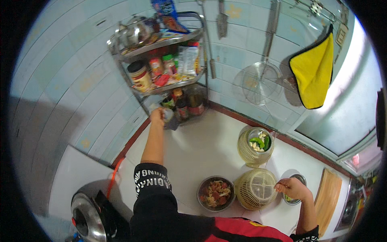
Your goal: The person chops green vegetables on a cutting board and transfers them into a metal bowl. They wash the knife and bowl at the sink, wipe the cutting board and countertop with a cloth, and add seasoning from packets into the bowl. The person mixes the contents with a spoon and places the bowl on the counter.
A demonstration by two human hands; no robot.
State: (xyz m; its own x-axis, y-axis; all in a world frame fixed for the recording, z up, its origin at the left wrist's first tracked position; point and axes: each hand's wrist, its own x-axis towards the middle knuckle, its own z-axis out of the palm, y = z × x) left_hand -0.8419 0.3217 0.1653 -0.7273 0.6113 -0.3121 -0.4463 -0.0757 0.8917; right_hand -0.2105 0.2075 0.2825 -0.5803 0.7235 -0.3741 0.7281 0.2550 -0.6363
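My left hand (157, 116) reaches to the lower level of a metal rack in the corner. Its fingers are around a pale, translucent container (168, 115), blurred and partly hidden by the hand. Just beyond stand a dark sauce bottle (181, 106) with an orange-brown cap and a large glass jar (195, 103). On the right, my right hand (292, 188) hovers with thumb and fingertips together, and nothing can be made out between them. It is beside an upturned cream plastic basket (257, 190) and partly covers a metal bowl (297, 178) with green pieces inside.
A metal bowl of sliced sausage and pale shreds (216, 193) sits beside the basket. Behind, a small bowl of green peppers and garlic (259, 140) rests on another upturned basket (245, 151). A wooden board (329, 196) lies right; a metal-lidded pot (87, 219) stands left.
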